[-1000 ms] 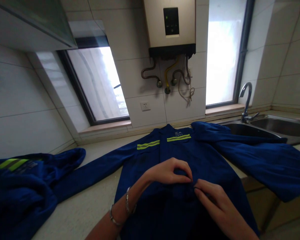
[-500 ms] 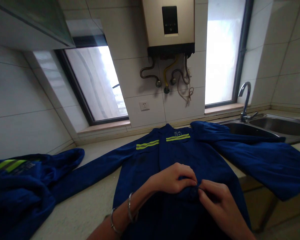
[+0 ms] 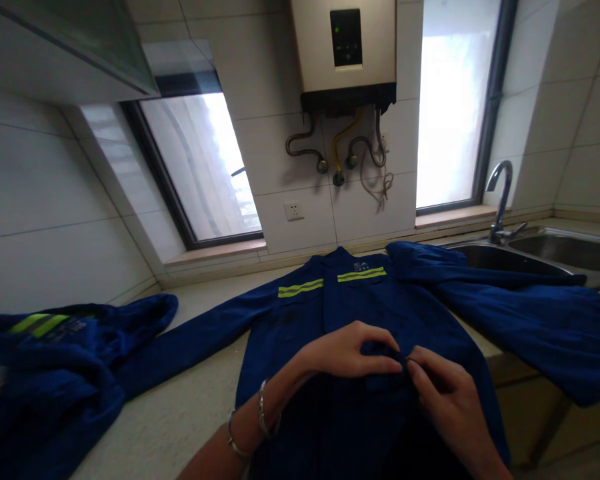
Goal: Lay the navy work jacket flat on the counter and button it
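Note:
A blue work jacket (image 3: 353, 307) with yellow-and-grey reflective bands is spread on the counter, its collar towards the wall. My left hand (image 3: 357, 350), two silver bangles on its wrist, holds a bunched fold of the jacket's lower front between thumb and fingers. Just to the right, my right hand (image 3: 445, 390) is closed in a pinch, fingertips close to the same fold. Something small and dark shows at those fingertips, too dim to name. Deep shadow covers the cloth below both hands.
Another blue garment (image 3: 55, 380) with a reflective band lies heaped at left. More blue cloth (image 3: 535, 327) hangs over the counter's front edge at right, by the sink (image 3: 570, 250) and tap (image 3: 503, 200). A water heater (image 3: 347, 53) hangs on the tiled wall.
The view has shifted slightly, so everything sits a little further right. My left thumb and index finger have parted slightly around the fold. My right hand stays pinched beside it.

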Demonstrator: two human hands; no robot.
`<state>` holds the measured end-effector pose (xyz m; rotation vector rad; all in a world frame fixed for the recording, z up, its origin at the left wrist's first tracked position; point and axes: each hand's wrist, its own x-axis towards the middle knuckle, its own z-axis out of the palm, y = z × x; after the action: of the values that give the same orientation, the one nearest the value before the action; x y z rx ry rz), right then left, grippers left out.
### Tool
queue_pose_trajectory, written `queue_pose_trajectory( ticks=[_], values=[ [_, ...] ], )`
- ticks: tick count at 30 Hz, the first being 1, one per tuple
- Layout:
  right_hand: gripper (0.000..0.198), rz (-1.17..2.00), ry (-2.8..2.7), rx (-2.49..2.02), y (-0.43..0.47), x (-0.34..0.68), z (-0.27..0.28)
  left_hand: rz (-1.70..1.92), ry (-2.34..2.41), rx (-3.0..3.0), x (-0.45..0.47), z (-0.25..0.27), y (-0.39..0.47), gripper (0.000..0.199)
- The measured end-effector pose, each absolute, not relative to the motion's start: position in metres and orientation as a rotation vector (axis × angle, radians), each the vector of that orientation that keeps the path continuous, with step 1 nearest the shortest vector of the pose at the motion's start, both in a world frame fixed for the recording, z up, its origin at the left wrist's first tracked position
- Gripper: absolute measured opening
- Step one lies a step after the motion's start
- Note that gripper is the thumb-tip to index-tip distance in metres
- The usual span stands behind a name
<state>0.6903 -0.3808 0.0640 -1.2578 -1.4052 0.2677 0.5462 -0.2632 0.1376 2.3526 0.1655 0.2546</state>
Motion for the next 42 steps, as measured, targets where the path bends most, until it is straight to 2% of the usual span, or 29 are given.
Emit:
queue_pose_trajectory(
  ticks=[13,31,36,42],
  values=[
    [0.03,0.252,-1.553,-1.374,-0.377,0.695,0.066,0.392,0.316,2.279,0.555,0.132,-0.27,0.018],
    [0.033,0.335,-1.578,-1.34,-0.381,0.703,0.07,0.422,0.36,2.257,0.553,0.137,-0.272,0.024],
    [0.023,0.391,-1.447,-1.264,-0.373,0.7,0.065,0.548,0.372,2.178,0.555,0.135,-0.272,0.024],
    [0.022,0.472,-1.374,-1.314,-0.369,0.698,0.055,0.819,0.446,2.08,0.56,0.129,-0.272,0.01]
  ],
)
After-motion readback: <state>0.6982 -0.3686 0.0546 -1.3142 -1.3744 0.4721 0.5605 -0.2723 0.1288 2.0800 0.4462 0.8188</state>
